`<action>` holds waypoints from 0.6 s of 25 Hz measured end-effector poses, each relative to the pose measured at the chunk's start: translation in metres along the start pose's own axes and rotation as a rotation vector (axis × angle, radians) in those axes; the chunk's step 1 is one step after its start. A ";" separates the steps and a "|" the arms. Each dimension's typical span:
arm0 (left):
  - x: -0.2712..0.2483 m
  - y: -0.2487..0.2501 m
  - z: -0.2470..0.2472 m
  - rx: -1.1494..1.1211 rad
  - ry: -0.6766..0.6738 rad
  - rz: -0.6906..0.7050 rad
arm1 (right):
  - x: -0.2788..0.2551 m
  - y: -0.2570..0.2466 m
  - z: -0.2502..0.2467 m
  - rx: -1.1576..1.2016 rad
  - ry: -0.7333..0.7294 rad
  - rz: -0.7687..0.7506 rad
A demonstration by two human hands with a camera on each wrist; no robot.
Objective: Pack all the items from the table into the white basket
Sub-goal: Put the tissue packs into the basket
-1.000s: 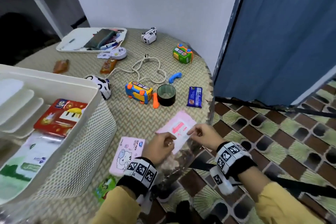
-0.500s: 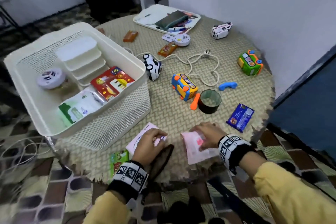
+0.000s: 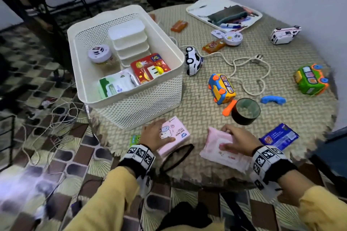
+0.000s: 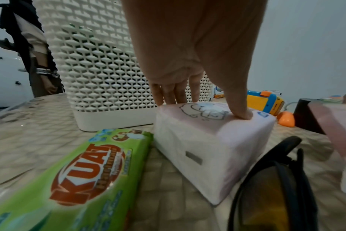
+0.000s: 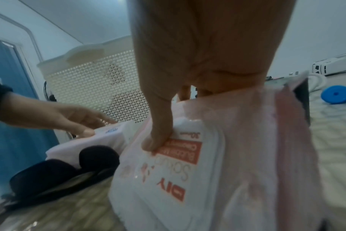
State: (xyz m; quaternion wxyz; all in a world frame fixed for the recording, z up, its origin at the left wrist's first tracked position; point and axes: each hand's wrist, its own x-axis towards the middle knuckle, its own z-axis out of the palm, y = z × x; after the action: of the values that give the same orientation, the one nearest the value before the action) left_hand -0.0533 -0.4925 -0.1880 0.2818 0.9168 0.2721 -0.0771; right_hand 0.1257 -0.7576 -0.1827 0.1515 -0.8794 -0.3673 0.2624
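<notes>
The white basket (image 3: 142, 107) stands on the table's left part and holds several packs and containers. Just in front of it lies a pink tissue pack (image 3: 180, 133). My left hand (image 3: 161, 134) grips it, fingers over its far edge and thumb on top, as the left wrist view shows (image 4: 205, 107). To the right, my right hand (image 3: 228, 138) holds a pink wipes pack (image 3: 225, 155), thumb on its label and fingers behind the far edge (image 5: 174, 120). The wipes pack (image 5: 188, 171) is tilted up off the mat.
Black sunglasses (image 3: 178, 157) lie between the two packs, a green snack pack (image 4: 85, 171) left of the tissues. Further back are a blue biscuit pack (image 3: 279, 137), black tape roll (image 3: 246, 110), toy buses (image 3: 221, 88), a white cable (image 3: 249, 67) and a white tray (image 3: 199, 8).
My left hand left the wipes pack and went left onto the pink tissue pack. The right hand kept the wipes pack. The view swung left, bringing the whole basket in.
</notes>
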 end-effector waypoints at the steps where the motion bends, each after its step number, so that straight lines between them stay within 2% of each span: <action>1: 0.002 -0.001 -0.001 0.019 -0.007 -0.023 | -0.001 0.000 -0.003 0.041 0.036 -0.019; 4: 0.008 0.002 -0.003 0.054 -0.016 -0.030 | -0.001 0.003 -0.010 0.123 0.147 -0.065; 9: 0.002 0.010 -0.003 -0.061 -0.070 0.025 | 0.005 0.002 -0.019 0.234 0.266 -0.084; 12: -0.002 0.011 -0.003 -0.117 -0.037 0.054 | 0.005 -0.006 -0.025 0.242 0.306 -0.076; 15: -0.007 0.017 -0.007 -0.081 0.009 0.060 | 0.003 -0.018 -0.034 0.266 0.351 -0.115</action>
State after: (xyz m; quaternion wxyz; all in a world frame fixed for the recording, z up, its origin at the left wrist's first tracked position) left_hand -0.0502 -0.5039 -0.1715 0.3198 0.9127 0.2488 -0.0534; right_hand 0.1368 -0.7457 -0.1481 0.3423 -0.8614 -0.3471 0.1426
